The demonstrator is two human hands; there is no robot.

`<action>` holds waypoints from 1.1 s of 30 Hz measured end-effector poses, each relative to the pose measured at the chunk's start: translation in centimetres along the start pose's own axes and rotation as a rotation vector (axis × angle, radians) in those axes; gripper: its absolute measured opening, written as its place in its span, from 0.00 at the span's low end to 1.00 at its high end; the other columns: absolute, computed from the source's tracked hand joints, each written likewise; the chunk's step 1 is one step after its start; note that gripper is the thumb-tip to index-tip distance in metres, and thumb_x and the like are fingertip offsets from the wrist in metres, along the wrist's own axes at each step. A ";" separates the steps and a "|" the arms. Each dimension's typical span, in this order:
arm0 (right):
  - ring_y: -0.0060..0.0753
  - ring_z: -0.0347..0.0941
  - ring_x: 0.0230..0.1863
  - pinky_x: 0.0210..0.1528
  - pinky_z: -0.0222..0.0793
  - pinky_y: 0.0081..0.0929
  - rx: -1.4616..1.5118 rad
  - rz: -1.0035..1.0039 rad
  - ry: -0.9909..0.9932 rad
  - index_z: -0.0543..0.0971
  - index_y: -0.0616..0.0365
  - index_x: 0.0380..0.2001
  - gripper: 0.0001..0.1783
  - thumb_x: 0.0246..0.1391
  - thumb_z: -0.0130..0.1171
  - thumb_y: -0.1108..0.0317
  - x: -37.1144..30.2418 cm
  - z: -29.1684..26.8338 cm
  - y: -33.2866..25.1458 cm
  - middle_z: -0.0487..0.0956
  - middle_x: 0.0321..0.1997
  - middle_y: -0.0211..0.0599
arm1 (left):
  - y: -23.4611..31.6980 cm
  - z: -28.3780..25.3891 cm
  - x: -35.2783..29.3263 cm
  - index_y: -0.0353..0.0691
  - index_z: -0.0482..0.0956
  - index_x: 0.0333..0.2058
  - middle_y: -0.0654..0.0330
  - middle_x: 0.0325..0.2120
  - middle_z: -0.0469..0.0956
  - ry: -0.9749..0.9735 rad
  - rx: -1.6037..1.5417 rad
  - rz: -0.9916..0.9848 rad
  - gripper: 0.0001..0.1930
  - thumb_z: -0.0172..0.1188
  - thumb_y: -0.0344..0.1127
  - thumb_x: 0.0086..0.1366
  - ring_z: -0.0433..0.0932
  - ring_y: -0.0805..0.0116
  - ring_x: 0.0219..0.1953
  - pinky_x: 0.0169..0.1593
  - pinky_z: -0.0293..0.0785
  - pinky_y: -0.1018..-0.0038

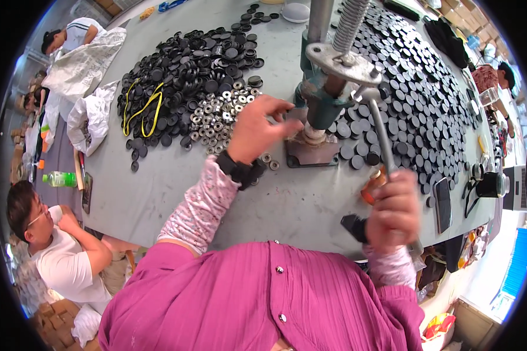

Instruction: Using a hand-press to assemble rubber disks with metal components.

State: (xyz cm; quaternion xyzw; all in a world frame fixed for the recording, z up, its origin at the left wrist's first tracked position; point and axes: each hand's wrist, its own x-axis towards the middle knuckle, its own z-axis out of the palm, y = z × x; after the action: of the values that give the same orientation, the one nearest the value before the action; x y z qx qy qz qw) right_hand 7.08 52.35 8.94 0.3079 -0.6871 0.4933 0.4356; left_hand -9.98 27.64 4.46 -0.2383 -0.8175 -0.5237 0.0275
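Press [325, 108] stands on the surface [275, 207], btwn metal rings [214, 121] at L and black discs [413, 111] at R. Our R hand [394, 212] grips its lever [382, 134]; our L hand [257, 126] is nr its base [306, 154], part-curled; we can't tell if it's holding anything.

Bright o/all; R grip [394, 212] blurred; edges warped, lower-R glare; bkgd prob. soft.

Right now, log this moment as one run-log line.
left hand: open beside lever press | right hand: gripping press lever | left of press: silver metal rings, black round caps | right of press: flat black discs
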 end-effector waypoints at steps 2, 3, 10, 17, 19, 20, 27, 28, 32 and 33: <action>0.43 0.80 0.36 0.59 0.69 0.58 -0.217 0.184 -0.055 0.74 0.54 0.31 0.07 0.49 0.62 0.73 -3.1 -0.2 -2.0 0.80 0.31 0.35 | -1.5 -2.2 2.3 0.36 0.88 0.38 0.57 0.33 0.83 0.077 0.185 0.003 0.11 0.71 0.36 0.61 0.82 0.68 0.33 0.39 0.78 0.71; 0.43 0.80 0.36 0.59 0.69 0.58 -0.213 0.178 -0.059 0.74 0.54 0.31 0.07 0.49 0.62 0.73 -2.5 -0.8 -1.8 0.80 0.31 0.35 | -2.8 -2.7 3.9 0.36 0.88 0.39 0.55 0.34 0.83 0.103 0.258 0.057 0.11 0.70 0.35 0.61 0.83 0.64 0.34 0.41 0.78 0.70; 0.37 0.76 0.29 0.47 0.71 0.52 -0.117 0.148 -0.115 0.72 0.54 0.32 0.07 0.53 0.61 0.67 4.0 -0.3 -2.0 0.76 0.25 0.30 | -9.4 -3.9 10.2 0.36 0.88 0.41 0.45 0.40 0.83 -0.194 0.816 -0.063 0.19 0.67 0.43 0.56 0.82 0.45 0.45 0.53 0.78 0.55; 0.32 0.73 0.27 0.39 0.72 0.36 0.144 0.128 0.092 0.75 0.62 0.34 0.08 0.63 0.58 0.67 10.2 0.5 -0.1 0.77 0.27 0.36 | -8.7 -5.2 9.3 0.34 0.86 0.34 0.44 0.33 0.84 -0.066 0.754 0.075 0.16 0.62 0.42 0.57 0.82 0.43 0.38 0.45 0.78 0.54; 0.26 0.65 0.22 0.37 0.67 0.36 -0.045 0.232 0.130 0.73 0.62 0.36 0.13 0.71 0.50 0.63 11.7 0.1 1.4 0.71 0.22 0.32 | -6.7 -4.8 7.8 0.34 0.86 0.33 0.44 0.31 0.83 -0.006 0.640 0.030 0.15 0.62 0.42 0.57 0.81 0.41 0.37 0.43 0.78 0.54; 0.22 0.65 0.22 0.32 0.65 0.27 0.016 0.352 0.141 0.75 0.64 0.38 0.13 0.71 0.51 0.64 14.1 0.8 0.2 0.74 0.24 0.32 | -5.2 -5.0 6.6 0.34 0.85 0.32 0.43 0.29 0.82 -0.004 0.563 0.008 0.15 0.62 0.42 0.57 0.80 0.40 0.36 0.42 0.77 0.53; 0.44 0.85 0.39 0.44 0.79 0.38 -0.019 0.258 0.152 0.73 0.64 0.56 0.31 0.54 0.73 0.61 14.0 1.2 3.5 0.85 0.41 0.47 | -3.5 -7.0 -1.6 0.34 0.82 0.49 0.50 0.39 0.79 0.033 0.692 0.073 0.19 0.66 0.33 0.60 0.80 0.49 0.42 0.48 0.76 0.60; 0.38 0.81 0.54 0.58 0.75 0.35 -0.098 0.230 0.110 0.74 0.63 0.57 0.28 0.56 0.72 0.67 12.3 0.7 2.7 0.81 0.53 0.43 | -3.6 -6.9 -2.8 0.33 0.82 0.49 0.53 0.39 0.79 0.109 0.597 0.077 0.17 0.66 0.30 0.61 0.80 0.54 0.40 0.46 0.75 0.63; 0.46 0.80 0.50 0.54 0.75 0.38 -0.459 0.434 -0.026 0.81 0.57 0.49 0.18 0.55 0.69 0.71 1.9 -3.8 -1.3 0.82 0.50 0.41 | -0.4 -4.2 -6.6 0.35 0.84 0.46 0.59 0.40 0.79 -0.026 0.390 0.006 0.11 0.64 0.26 0.64 0.79 0.68 0.38 0.40 0.76 0.74; 0.42 0.81 0.48 0.52 0.76 0.36 -0.469 0.581 0.019 0.83 0.56 0.43 0.12 0.53 0.69 0.74 -0.5 -5.2 -3.5 0.83 0.48 0.40 | -0.2 -3.7 -7.2 0.36 0.85 0.45 0.60 0.40 0.79 -0.053 0.365 0.033 0.11 0.64 0.26 0.65 0.80 0.69 0.39 0.39 0.75 0.76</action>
State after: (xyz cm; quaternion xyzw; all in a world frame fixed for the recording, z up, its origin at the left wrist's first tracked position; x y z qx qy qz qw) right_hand 11.81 56.18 10.56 -0.0128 -0.8360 0.4285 0.3425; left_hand -4.45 21.79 3.85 -0.2562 -0.8954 -0.3597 0.0574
